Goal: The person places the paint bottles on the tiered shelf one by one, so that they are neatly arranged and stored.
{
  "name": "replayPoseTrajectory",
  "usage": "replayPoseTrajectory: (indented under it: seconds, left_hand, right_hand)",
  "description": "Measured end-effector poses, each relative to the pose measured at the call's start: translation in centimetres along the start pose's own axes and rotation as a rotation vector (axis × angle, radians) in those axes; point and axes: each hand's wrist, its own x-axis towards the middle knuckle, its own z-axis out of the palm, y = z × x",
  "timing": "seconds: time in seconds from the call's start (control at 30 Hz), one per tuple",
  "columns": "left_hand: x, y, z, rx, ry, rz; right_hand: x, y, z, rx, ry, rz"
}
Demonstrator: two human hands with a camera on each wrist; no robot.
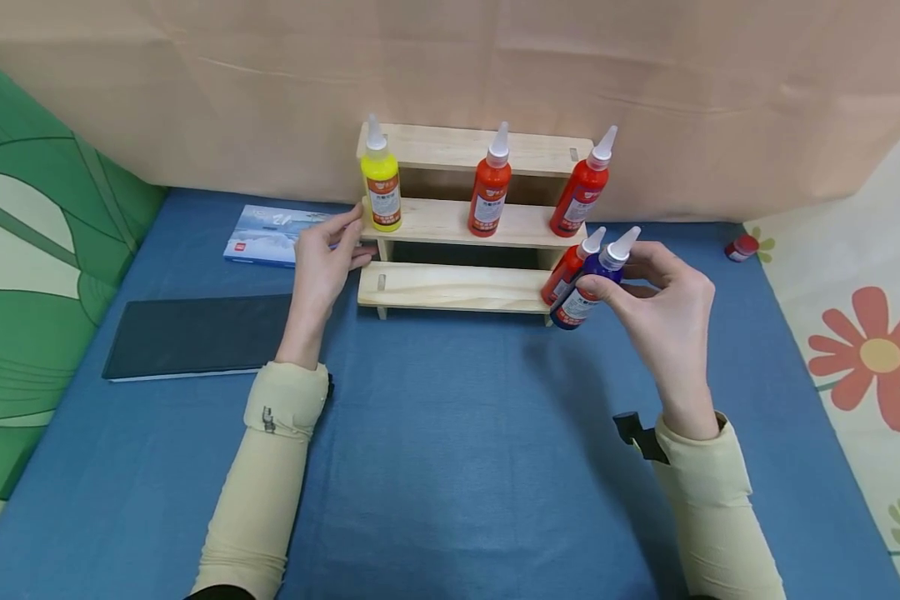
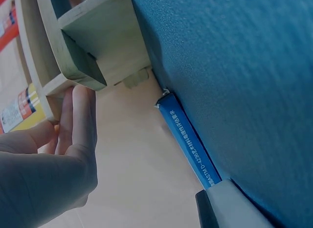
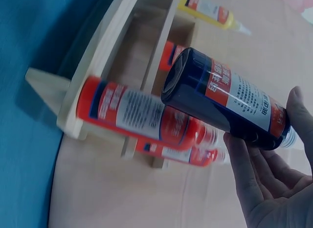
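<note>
A three-step wooden rack (image 1: 450,286) stands at the back of the table. My left hand (image 1: 328,258) grips the left end of its middle step, thumb above and fingers below in the left wrist view. Beside the thumb, a yellow paint bottle (image 1: 382,187) stands on that step. My right hand (image 1: 663,304) pinches a dark blue paint bottle (image 3: 222,98) near its white nozzle, tilted, in front of the rack's right end. Partly behind it, a red paint bottle (image 3: 139,113) stands on the lowest step. Two more red bottles, one central (image 1: 489,196) and one right (image 1: 579,198), occupy the middle step.
A dark flat book-like item (image 1: 198,336) lies on the blue cloth at left, with a light blue box (image 1: 266,235) behind it. A small red-capped object (image 1: 741,247) lies at the right edge. Brown sheeting (image 1: 450,67) rises behind the rack.
</note>
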Motion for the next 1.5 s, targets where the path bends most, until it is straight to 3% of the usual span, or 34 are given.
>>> replayPoseTrajectory:
  seconds: [0.37,1.0,1.5]
  left_hand:
    - [0.1,0.1,0.2,0.027,0.005,-0.013]
    - [0.1,0.0,0.0,0.039,0.002,-0.001]
    - [0.1,0.0,0.0,0.038,0.003,0.004]
  right_hand:
    - [0.2,-0.9,2.4,0.054,-0.046,-0.089]
    - [1.8,-1.0,8.2,0.047,-0.02,-0.284]
    - [2.4,-0.9,10.8,0.051,-0.076,-0.293]
